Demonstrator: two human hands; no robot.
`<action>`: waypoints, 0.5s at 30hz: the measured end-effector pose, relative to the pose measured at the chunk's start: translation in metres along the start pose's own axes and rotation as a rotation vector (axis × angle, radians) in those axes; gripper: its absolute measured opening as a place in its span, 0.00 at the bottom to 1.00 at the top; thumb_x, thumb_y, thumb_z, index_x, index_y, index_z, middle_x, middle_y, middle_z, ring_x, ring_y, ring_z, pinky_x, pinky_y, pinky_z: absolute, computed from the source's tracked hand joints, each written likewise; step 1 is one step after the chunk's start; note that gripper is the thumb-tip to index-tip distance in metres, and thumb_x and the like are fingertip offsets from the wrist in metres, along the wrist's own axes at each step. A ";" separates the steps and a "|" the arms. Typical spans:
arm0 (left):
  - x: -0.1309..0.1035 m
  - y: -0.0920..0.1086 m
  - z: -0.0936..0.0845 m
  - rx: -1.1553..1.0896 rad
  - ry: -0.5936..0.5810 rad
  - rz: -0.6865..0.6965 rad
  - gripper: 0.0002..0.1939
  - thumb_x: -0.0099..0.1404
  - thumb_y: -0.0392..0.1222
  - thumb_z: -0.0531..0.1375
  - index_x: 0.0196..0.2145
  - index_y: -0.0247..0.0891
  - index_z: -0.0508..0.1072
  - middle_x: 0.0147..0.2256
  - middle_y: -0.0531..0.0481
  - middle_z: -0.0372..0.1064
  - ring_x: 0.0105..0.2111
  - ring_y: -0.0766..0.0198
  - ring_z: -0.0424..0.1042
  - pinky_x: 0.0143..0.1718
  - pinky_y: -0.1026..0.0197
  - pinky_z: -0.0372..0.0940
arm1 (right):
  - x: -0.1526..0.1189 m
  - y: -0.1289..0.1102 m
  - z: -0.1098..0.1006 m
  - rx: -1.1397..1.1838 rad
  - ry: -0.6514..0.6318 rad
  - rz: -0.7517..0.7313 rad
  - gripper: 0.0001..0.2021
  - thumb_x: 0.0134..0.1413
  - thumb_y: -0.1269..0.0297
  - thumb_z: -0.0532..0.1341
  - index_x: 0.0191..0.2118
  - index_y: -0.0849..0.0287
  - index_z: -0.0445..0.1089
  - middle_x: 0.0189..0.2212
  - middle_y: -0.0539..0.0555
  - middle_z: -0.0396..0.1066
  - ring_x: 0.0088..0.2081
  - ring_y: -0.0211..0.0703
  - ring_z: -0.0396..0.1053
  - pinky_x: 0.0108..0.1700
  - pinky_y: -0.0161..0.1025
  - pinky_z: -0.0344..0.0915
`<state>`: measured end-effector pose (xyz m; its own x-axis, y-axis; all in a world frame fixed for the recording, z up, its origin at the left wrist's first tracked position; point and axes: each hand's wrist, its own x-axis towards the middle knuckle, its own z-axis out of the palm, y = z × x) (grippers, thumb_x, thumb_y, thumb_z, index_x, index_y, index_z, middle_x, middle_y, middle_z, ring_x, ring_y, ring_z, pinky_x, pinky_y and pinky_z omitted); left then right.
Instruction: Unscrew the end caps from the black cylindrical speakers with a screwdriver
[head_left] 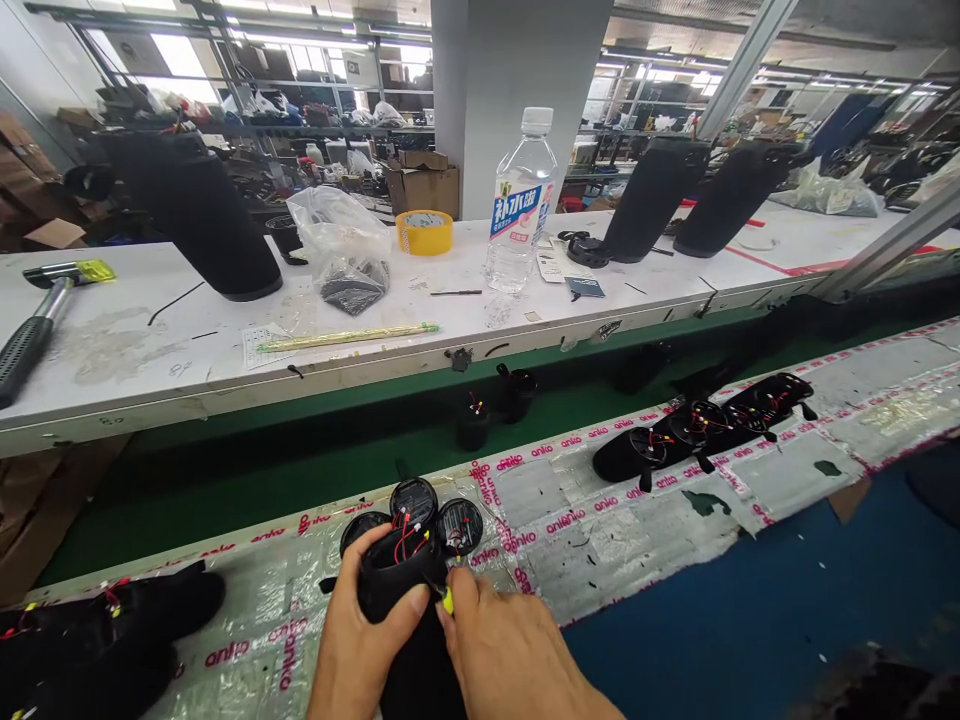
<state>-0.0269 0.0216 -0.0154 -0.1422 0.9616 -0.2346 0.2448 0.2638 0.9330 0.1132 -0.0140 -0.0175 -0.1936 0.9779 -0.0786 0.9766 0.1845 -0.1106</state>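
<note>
At near centre, the left hand (366, 625) grips a black, fabric-covered cylinder (417, 655) with red wires (406, 546) at its open top; the right hand (504, 640) pinches a small, partly hidden yellow-and-black object (448, 600) at its side. Farther right, similar black cylinders (686, 428) lie clustered.

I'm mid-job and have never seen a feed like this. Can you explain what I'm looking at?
There is no machine here: these are a person's bare hands, seen in one picture from a camera worn on the head, looking forward and down. The left hand grips a black cylinder with red wires at its open top. The right hand pinches a small yellow-green item against its side; the fingers hide most of it. Beneath is a surface covered in printed tape. On the white bench beyond stand a bottle, a yellow tape roll and more.
</note>
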 end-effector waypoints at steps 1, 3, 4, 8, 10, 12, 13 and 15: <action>-0.001 0.000 0.000 -0.071 -0.022 -0.050 0.34 0.54 0.60 0.69 0.55 0.44 0.69 0.49 0.47 0.78 0.49 0.42 0.76 0.54 0.46 0.70 | -0.004 0.003 -0.002 0.076 0.052 -0.014 0.10 0.60 0.70 0.62 0.44 0.53 0.62 0.29 0.52 0.77 0.24 0.54 0.77 0.24 0.43 0.68; -0.003 0.002 0.000 -0.240 -0.083 -0.175 0.35 0.57 0.62 0.66 0.57 0.45 0.67 0.46 0.48 0.80 0.46 0.44 0.79 0.46 0.50 0.74 | -0.012 0.010 -0.005 0.260 0.165 -0.025 0.08 0.64 0.65 0.60 0.47 0.51 0.62 0.31 0.48 0.78 0.27 0.51 0.79 0.27 0.41 0.69; -0.004 0.003 0.000 -0.313 -0.110 -0.215 0.35 0.58 0.62 0.66 0.59 0.46 0.66 0.46 0.48 0.80 0.46 0.44 0.79 0.43 0.51 0.75 | -0.016 0.015 -0.007 0.346 0.208 -0.015 0.08 0.67 0.63 0.58 0.49 0.50 0.62 0.32 0.47 0.78 0.28 0.49 0.79 0.29 0.40 0.69; -0.003 0.006 -0.001 -0.392 -0.154 -0.196 0.38 0.57 0.61 0.67 0.61 0.45 0.66 0.49 0.47 0.81 0.50 0.43 0.79 0.47 0.52 0.75 | -0.020 0.036 -0.014 0.531 0.287 0.070 0.13 0.74 0.53 0.51 0.57 0.48 0.63 0.32 0.48 0.79 0.30 0.46 0.79 0.34 0.39 0.71; -0.001 0.003 -0.001 -0.333 -0.149 -0.145 0.40 0.56 0.62 0.68 0.61 0.45 0.65 0.51 0.47 0.80 0.53 0.42 0.77 0.52 0.50 0.73 | -0.018 0.045 -0.016 0.563 0.317 0.090 0.15 0.75 0.51 0.50 0.57 0.49 0.64 0.35 0.50 0.80 0.33 0.47 0.79 0.37 0.39 0.73; 0.000 -0.005 0.002 -0.224 -0.149 -0.074 0.43 0.52 0.58 0.70 0.62 0.46 0.65 0.53 0.47 0.79 0.55 0.40 0.75 0.57 0.46 0.69 | -0.016 0.054 -0.015 0.575 0.355 0.101 0.14 0.75 0.53 0.49 0.57 0.49 0.65 0.38 0.52 0.80 0.36 0.47 0.80 0.40 0.40 0.74; 0.000 -0.011 0.005 -0.152 -0.152 -0.027 0.43 0.49 0.54 0.71 0.62 0.47 0.66 0.54 0.47 0.78 0.55 0.40 0.75 0.59 0.44 0.68 | -0.016 0.058 -0.013 0.573 0.371 0.109 0.14 0.76 0.54 0.48 0.56 0.48 0.65 0.40 0.52 0.80 0.38 0.47 0.80 0.41 0.40 0.75; 0.000 -0.028 0.016 0.015 -0.169 0.114 0.43 0.44 0.41 0.70 0.60 0.48 0.70 0.55 0.47 0.76 0.55 0.39 0.74 0.62 0.41 0.65 | -0.014 0.067 -0.009 0.566 0.382 0.134 0.13 0.76 0.55 0.48 0.55 0.48 0.65 0.40 0.53 0.80 0.39 0.48 0.80 0.40 0.42 0.75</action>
<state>-0.0185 0.0151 -0.0453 0.0502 0.9840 -0.1711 0.2641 0.1521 0.9524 0.1823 -0.0148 -0.0154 0.0732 0.9740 0.2145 0.7705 0.0813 -0.6322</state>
